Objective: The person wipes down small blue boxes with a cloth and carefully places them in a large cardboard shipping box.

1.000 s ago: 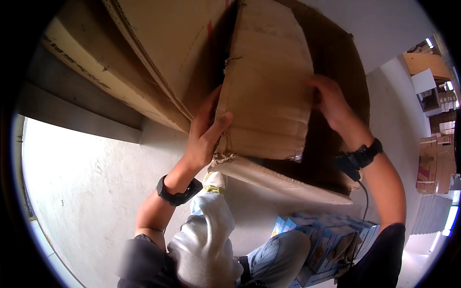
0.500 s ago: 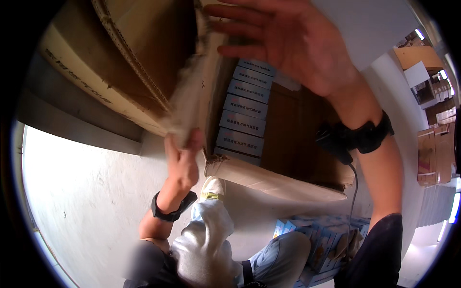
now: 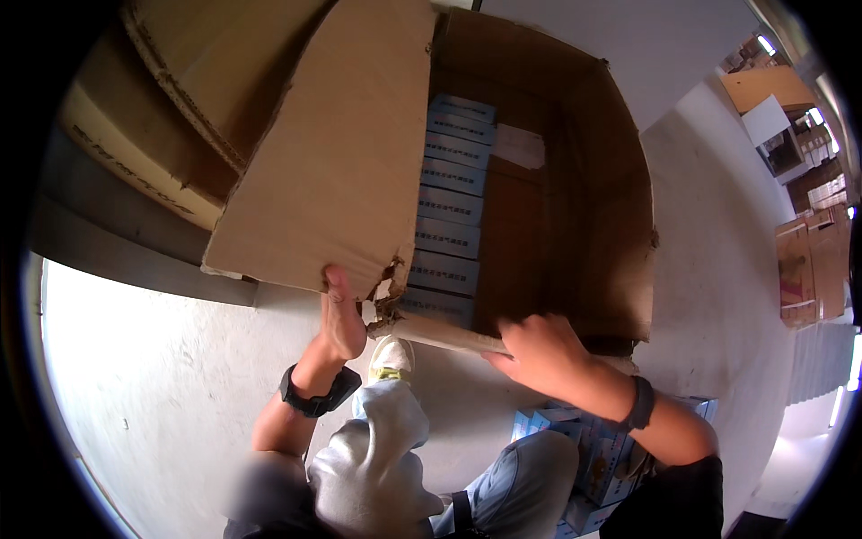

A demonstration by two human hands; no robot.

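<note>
A large brown cardboard carton (image 3: 620,189) stands open in front of me. Down its left side inside runs a row of several light blue boxes (image 3: 453,207), with bare cardboard to their right. The carton's wide left flap (image 3: 332,153) leans outward, its near corner torn and ragged. My left hand (image 3: 339,316) grips this flap's near edge, thumb on top and fingers hidden below. On the near side, my right hand (image 3: 546,349) is closed over the carton's front flap (image 3: 449,336), fingers curled and partly hidden.
Another open carton (image 3: 117,135) stands at the far left above a grey curved ledge (image 3: 135,256). Several blue boxes (image 3: 606,463) are piled beside my right knee. Brown cartons (image 3: 813,269) are stacked off to the right, and my shoe (image 3: 392,357) is close to the carton's front.
The left flap has swung outward to the left, showing its broad face. My right hand has come back from above the carton's far part and now grips the front flap.
</note>
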